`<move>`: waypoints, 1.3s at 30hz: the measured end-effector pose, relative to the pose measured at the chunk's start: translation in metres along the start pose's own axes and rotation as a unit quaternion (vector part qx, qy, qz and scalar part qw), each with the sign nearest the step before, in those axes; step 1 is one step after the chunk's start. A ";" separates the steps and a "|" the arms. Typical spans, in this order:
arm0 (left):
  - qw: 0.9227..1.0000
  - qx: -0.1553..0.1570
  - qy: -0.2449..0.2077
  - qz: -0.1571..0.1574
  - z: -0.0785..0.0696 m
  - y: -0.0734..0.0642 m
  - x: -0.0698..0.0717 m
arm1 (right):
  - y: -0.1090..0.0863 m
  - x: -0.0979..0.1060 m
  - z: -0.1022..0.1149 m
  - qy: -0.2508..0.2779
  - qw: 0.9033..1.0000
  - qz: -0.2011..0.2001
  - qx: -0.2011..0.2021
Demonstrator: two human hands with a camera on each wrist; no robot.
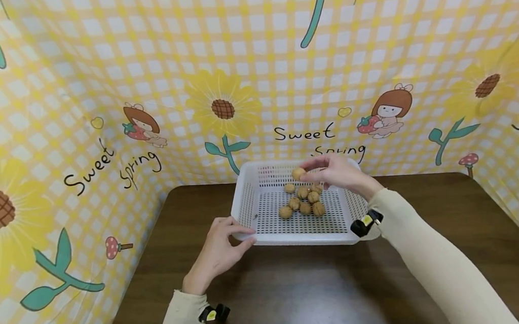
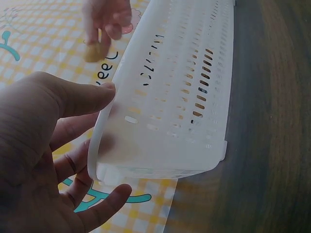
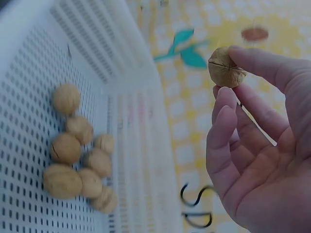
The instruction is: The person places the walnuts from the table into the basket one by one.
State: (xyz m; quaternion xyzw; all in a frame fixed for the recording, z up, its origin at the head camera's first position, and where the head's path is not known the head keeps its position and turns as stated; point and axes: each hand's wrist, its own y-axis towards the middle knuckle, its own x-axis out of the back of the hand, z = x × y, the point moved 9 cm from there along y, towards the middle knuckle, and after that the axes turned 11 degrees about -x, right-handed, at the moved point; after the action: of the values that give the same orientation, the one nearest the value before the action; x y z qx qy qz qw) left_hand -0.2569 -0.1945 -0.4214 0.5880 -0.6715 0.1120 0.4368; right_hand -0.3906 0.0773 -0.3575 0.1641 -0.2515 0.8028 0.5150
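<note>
A white plastic basket [image 1: 308, 240] with slotted walls stands on the table, and several walnuts [image 1: 305, 208] lie loosely grouped on its floor. At its near left corner my left hand [image 1: 219, 248] pinches the rim, thumb on one side and fingers on the other, as the left wrist view shows up close. My right hand [image 1: 338, 172] is raised over the far part of the basket. Between its thumb and fingertips it pinches one walnut [image 3: 227, 67], whose seam shows in the right wrist view. Its other fingers curl loosely beneath.
The dark wooden table [image 1: 276, 295] extends in front of the basket and to both sides. Behind it hangs a yellow checked cloth [image 1: 268, 56] printed with flowers and lettering, close to the basket's far wall.
</note>
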 end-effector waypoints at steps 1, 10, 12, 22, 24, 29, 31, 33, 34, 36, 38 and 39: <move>1.000 0.000 -0.001 -0.001 0.000 0.000 0.000 | 0.005 0.002 -0.002 0.006 1.000 -0.004 -0.008; 1.000 -0.004 -0.004 -0.001 0.001 0.001 0.000 | 0.044 0.001 -0.032 0.109 0.992 -0.026 -0.062; 1.000 -0.007 -0.004 -0.002 0.001 0.001 0.001 | 0.052 -0.001 -0.038 0.121 0.990 -0.032 -0.065; 1.000 -0.014 0.000 0.001 0.000 0.001 0.000 | 0.076 -0.016 -0.079 0.073 0.990 -0.087 -0.088; 1.000 -0.014 -0.001 -0.001 0.000 0.001 0.001 | 0.079 -0.017 -0.081 0.058 0.989 -0.096 -0.093; 1.000 -0.013 -0.006 -0.001 0.000 0.001 0.002 | 0.078 -0.017 -0.084 0.067 0.988 -0.105 -0.096; 1.000 -0.012 -0.007 0.000 -0.001 0.001 0.002 | 0.078 -0.017 -0.083 0.068 0.988 -0.106 -0.095; 1.000 -0.011 -0.007 0.000 0.000 0.002 0.002 | 0.078 -0.017 -0.082 0.067 0.988 -0.106 -0.094; 1.000 -0.011 -0.007 0.001 0.000 0.001 0.002 | 0.078 -0.017 -0.083 0.067 0.988 -0.105 -0.094; 1.000 -0.011 -0.006 0.001 0.000 0.001 0.002 | 0.077 -0.017 -0.084 0.066 0.988 -0.104 -0.094; 1.000 -0.011 -0.004 0.000 0.000 0.001 0.002 | 0.076 -0.017 -0.085 0.067 0.988 -0.103 -0.095; 1.000 -0.011 -0.004 -0.001 0.000 0.001 0.002 | 0.076 -0.017 -0.086 0.067 0.988 -0.104 -0.095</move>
State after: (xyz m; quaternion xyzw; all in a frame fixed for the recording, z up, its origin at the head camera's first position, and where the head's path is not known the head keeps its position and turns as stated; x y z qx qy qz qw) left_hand -0.2574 -0.1957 -0.4199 0.5839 -0.6739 0.1019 0.4411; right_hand -0.4534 0.0873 -0.4545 0.0849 -0.2732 0.7267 0.6246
